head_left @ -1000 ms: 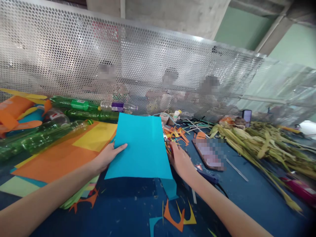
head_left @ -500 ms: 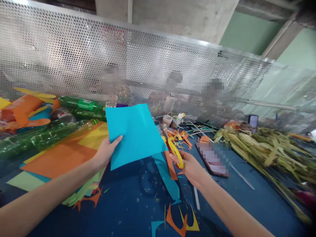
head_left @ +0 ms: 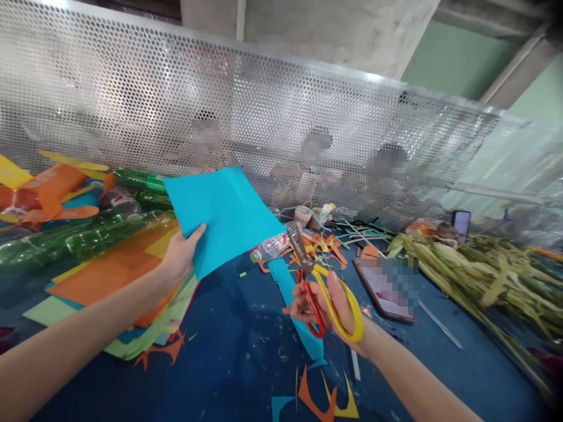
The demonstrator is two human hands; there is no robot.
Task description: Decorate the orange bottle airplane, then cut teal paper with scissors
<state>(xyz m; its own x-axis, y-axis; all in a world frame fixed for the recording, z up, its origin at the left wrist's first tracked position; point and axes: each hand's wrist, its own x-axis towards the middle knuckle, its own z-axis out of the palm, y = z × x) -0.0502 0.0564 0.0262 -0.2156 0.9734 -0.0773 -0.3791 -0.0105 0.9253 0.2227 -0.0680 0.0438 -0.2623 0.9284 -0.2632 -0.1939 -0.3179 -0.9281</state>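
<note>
My left hand (head_left: 182, 252) pinches the lower left edge of a sheet of blue paper (head_left: 220, 217), thumb on top, and holds it up tilted over the table. In my right hand (head_left: 338, 310) is a pair of scissors (head_left: 336, 305) with one yellow and one red handle loop; the blades point up and away, apart from the sheet's right corner. Under the right hand lies a long blue paper strip (head_left: 285, 281). Left of the sheet, a stack of coloured paper (head_left: 101, 281) rests on the table, with orange on top.
Green plastic bottles (head_left: 88, 237) and orange paper shapes (head_left: 57, 187) lie at the left. Paper scraps (head_left: 316, 392) are near the front. A phone (head_left: 387, 293) and dried corn husks (head_left: 475, 269) occupy the right. Behind stands a perforated metal panel (head_left: 272, 105), with people beyond it.
The scissors have come away from the blue sheet's edge and turned in my right hand, showing both handles. My left hand has shifted the sheet left and slightly up, uncovering a clear bottle.
</note>
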